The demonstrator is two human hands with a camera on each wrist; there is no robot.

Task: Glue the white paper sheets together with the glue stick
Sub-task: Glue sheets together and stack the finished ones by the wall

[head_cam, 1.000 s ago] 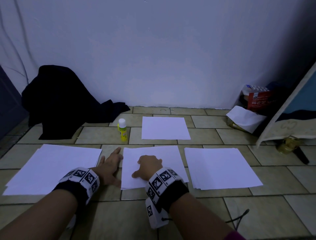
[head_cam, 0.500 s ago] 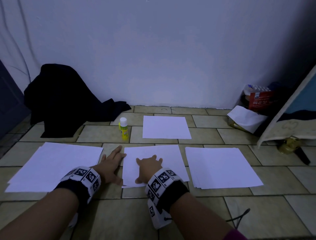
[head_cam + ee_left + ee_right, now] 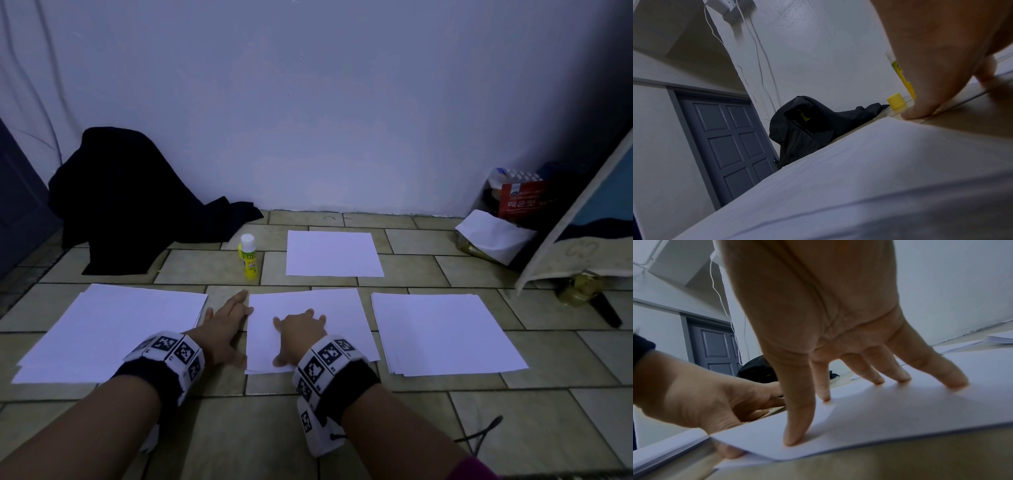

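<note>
A person's right hand [image 3: 300,334] presses spread, straight fingers onto the centre paper sheets [image 3: 339,308] on a tiled floor [image 3: 239,428], while the left hand [image 3: 224,325], fingers extended, steadies their 9 o'clock edge. The glue stick [image 3: 249,257] stands upright at 12 o'clock from the left fingertips, the nearer hand.

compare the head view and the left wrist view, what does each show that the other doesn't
Only the head view: the right hand spread on the middle sheets, the far single sheet, the right stack and the red package.
Only the left wrist view: a grey panelled door and a loose yellow cap on the floor.
Both: the left hand, the glue stick, the black cloth and the left stack.
</note>
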